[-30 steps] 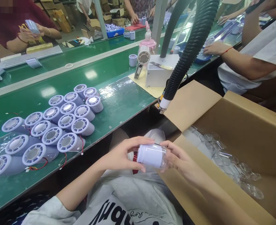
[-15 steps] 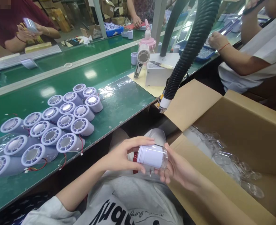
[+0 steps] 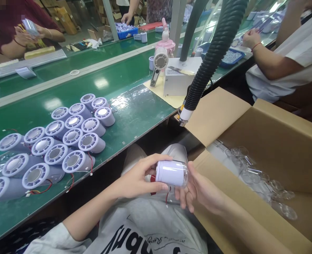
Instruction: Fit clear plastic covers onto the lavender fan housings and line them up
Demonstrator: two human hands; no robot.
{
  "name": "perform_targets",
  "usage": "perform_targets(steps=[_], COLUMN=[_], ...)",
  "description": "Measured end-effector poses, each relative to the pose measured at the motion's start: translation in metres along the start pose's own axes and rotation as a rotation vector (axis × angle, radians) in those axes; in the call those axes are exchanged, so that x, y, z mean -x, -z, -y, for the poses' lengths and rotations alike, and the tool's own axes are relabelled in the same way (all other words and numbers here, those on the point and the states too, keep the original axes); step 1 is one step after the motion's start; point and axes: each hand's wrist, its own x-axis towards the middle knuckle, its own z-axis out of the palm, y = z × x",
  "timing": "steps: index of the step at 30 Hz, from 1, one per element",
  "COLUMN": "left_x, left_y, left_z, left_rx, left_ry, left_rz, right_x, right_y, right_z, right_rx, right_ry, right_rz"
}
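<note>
Over my lap, my left hand (image 3: 145, 176) is closed around a lavender cylindrical housing (image 3: 170, 173) that lies on its side. A clear plastic cover (image 3: 185, 174) shows around its right end, and a thin red wire with a small white plug hangs below. My right hand (image 3: 195, 190) is at the clear end with its fingers loosened and apart; whether the palm or thumb still touches the cover I cannot tell. On the green bench to the left stand several lavender housings (image 3: 72, 161) with round grey discs on top, some trailing red and black wires.
An open cardboard box (image 3: 267, 141) at my right holds several clear plastic covers (image 3: 256, 176). A black ribbed hose (image 3: 214, 60) hangs before the bench (image 3: 135, 113). Beyond are a handheld fan (image 3: 160, 65), a white box (image 3: 175, 83) and co-workers' hands (image 3: 251, 38).
My right hand's fingers have loosened and dropped away from under the clear end. The housing has shifted slightly in my left hand. Across the bench, a co-worker's hand now reaches over a blue tray.
</note>
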Motion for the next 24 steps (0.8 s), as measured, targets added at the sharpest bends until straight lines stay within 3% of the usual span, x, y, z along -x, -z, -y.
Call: perform_targets(steps=[5, 7, 8, 10, 13, 15, 20, 24], left_x=[0.003, 0.002, 0.002, 0.001, 0.001, 0.001, -0.002, 0.003], left_y=[-0.002, -0.002, -0.002, -0.001, 0.001, 0.002, -0.002, -0.008], left_z=[-0.001, 0.001, 0.001, 0.002, 0.001, 0.0, 0.01, 0.024], left_rx=[0.166, 0.205, 0.215, 0.206, 0.163, 0.18, 0.253, 0.325], left_ry=[0.104, 0.116, 0.114, 0.096, 0.065, 0.07, 0.134, 0.207], left_rz=[-0.003, 0.007, 0.019, 0.047, 0.087, 0.105, 0.133, 0.108], right_x=[0.008, 0.01, 0.011, 0.012, 0.013, 0.014, 0.012, 0.009], right_y=[0.01, 0.014, 0.014, 0.014, 0.01, 0.009, 0.011, 0.006], right_z=[-0.004, -0.003, -0.002, -0.002, -0.003, -0.004, -0.006, -0.015], right_rx=[0.766, 1.023, 1.053, 0.896, 0.459, 0.32, 0.38, 0.354], right_ry=[0.737, 0.932, 0.951, 0.839, 0.583, 0.511, 0.519, 0.441], right_rz=[-0.224, -0.203, -0.184, -0.157, -0.098, -0.07, -0.158, -0.198])
